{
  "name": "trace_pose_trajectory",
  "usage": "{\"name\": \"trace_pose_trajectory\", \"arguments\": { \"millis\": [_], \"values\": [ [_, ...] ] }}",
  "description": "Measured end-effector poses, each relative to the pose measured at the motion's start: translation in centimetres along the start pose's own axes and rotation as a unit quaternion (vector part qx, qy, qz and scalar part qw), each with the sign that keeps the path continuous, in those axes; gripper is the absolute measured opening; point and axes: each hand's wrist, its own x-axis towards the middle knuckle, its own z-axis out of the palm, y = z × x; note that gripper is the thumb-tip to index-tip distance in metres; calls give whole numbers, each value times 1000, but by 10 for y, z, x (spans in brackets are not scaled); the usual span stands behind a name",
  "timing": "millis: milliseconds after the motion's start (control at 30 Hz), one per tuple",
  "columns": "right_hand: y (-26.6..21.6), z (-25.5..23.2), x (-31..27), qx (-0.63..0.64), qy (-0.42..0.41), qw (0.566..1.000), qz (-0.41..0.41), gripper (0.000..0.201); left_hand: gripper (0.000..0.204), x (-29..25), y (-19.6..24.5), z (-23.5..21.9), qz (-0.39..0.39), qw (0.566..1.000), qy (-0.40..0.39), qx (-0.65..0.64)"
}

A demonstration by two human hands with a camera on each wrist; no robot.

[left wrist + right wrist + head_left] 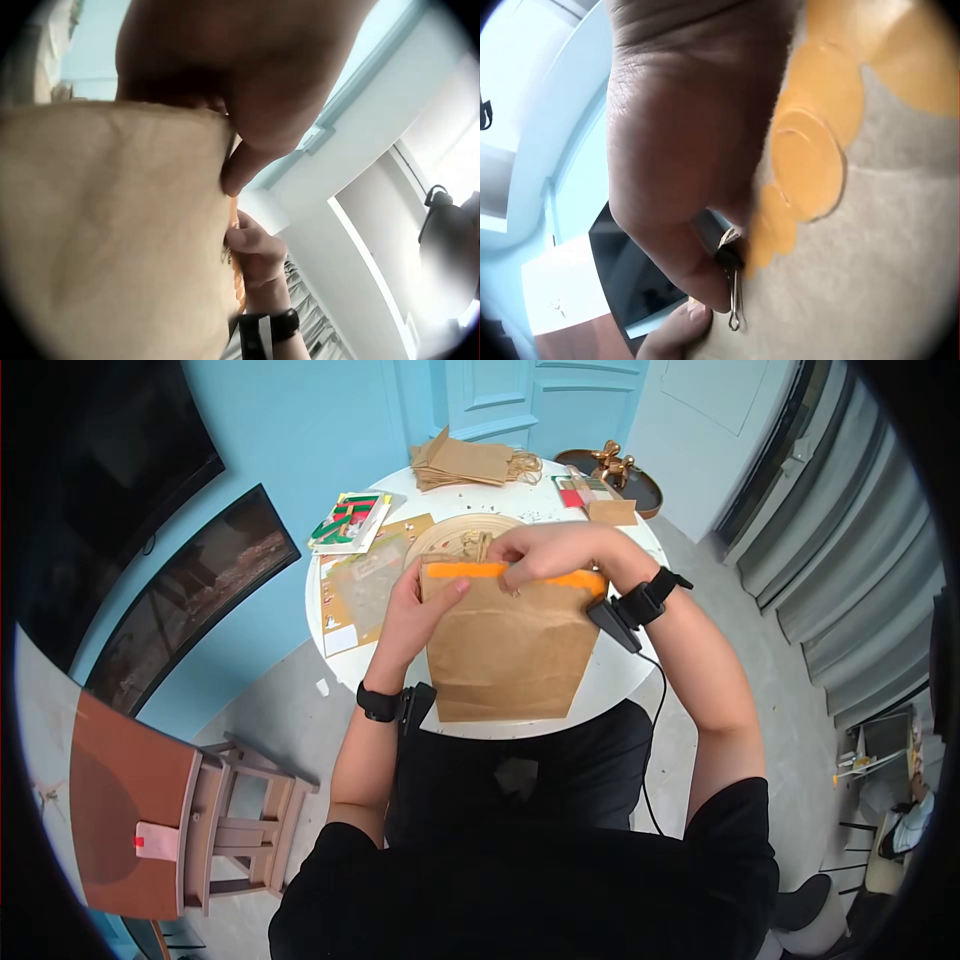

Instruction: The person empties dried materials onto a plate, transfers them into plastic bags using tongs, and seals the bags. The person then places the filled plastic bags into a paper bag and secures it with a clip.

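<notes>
A brown paper bag (510, 660) stands tilted on the near side of the round table, with orange scalloped trim (465, 570) along its top edge. My left hand (412, 618) grips the bag's upper left edge, thumb on the front face. At the top middle, my right hand (560, 550) pinches a black binder clip (729, 256) with metal handles at the bag's edge. In the right wrist view overlapping orange discs (808, 165) lie on the paper. The left wrist view shows my left hand (247, 67) over the bag's rim (150, 109).
Flat paper bags (465, 462) lie at the white table's (645, 650) far edge. Behind the bag is a round woven tray (430, 540). A framed red and green picture (350, 523) lies at the left, papers (610, 512) at the right. A black cable (662, 720) hangs from my right wrist.
</notes>
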Motion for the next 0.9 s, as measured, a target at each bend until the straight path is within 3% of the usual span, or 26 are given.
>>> {"name": "trace_pose_trajectory", "arguments": {
  "millis": [67, 100, 167, 267, 400, 500, 633, 733, 833, 900],
  "values": [
    [6, 13, -10, 65, -14, 998, -10, 38, 44, -4, -13, 11, 0, 999, -11, -46],
    [-3, -3, 16, 73, 14, 997, -19, 38, 41, 22, -3, -19, 4, 999, -22, -32],
    [-2, 1, 19, 85, 19, 996, 8, 39, 37, 21, -9, -17, -12, 998, -21, -62],
    [-8, 3, 3, -73, 234, 969, -18, 42, 33, 15, -17, -13, -36, 996, -2, -81],
    [-16, 24, -22, -197, 337, 913, -116, 42, 30, 8, -17, -5, -25, 996, 26, -76],
    [-26, 45, -26, -336, 319, 885, -43, 39, 27, 2, -14, 4, -7, 997, 54, -48],
    [-52, 57, -27, -407, 282, 867, 62, 30, 26, -6, -12, 11, 27, 997, 67, -39],
    [-54, 70, -23, -439, 315, 839, 68, 29, 26, -12, -10, 17, 44, 996, 69, -33],
    [-76, 71, -18, -483, 220, 828, 184, 30, 25, -18, -8, 23, 62, 995, 74, 6],
    [-83, 61, -22, -439, 187, 862, 170, 30, 25, -19, -9, 22, 69, 994, 79, 31]
  ]
}}
